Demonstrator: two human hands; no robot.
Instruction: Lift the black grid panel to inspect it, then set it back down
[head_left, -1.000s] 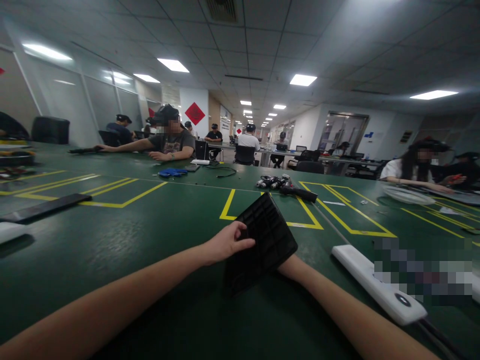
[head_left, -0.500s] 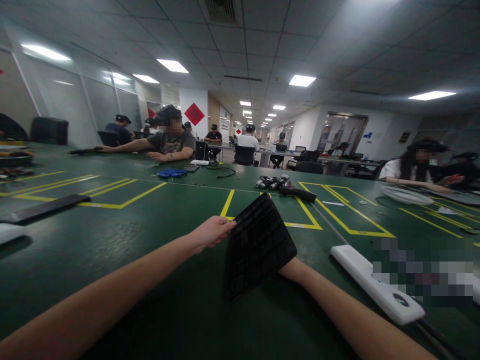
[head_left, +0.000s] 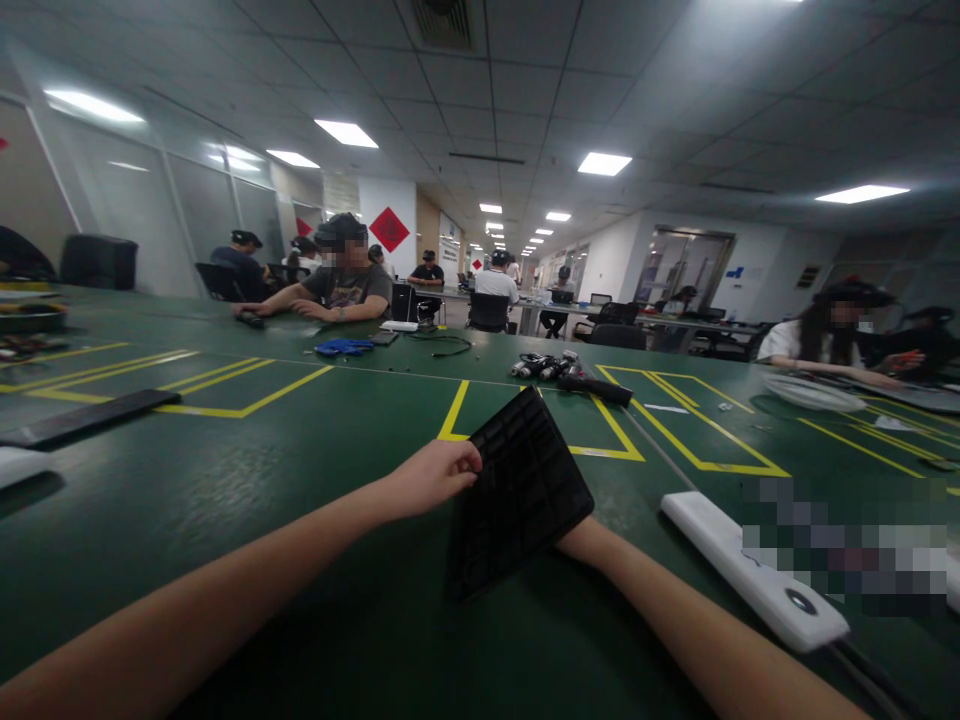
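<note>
A black tray [head_left: 529,480] divided into a grid of square compartments is tilted up in front of me, its compartment side facing left. My right hand [head_left: 589,540] supports it from behind at the lower right, and the tray hides most of its fingers. At the tray's left edge is my left hand [head_left: 439,472], fingers curled and pressed together before the upper compartments. Whether anything small sits in those fingertips cannot be made out. The compartments are too dark to show any contents.
The green table [head_left: 337,560] has yellow tape outlines. A white power strip [head_left: 750,565] lies right, with a blurred patch beside it. Beyond the tray are metal parts with a black handle [head_left: 596,387] and blue gloves [head_left: 343,347]. A dark bar [head_left: 97,415] lies left. People sit around.
My left hand has shifted slightly right and down, its fingertips moving from the tray's edge over its compartment face. The tray and my right hand stay put. A person opposite drew an arm in.
</note>
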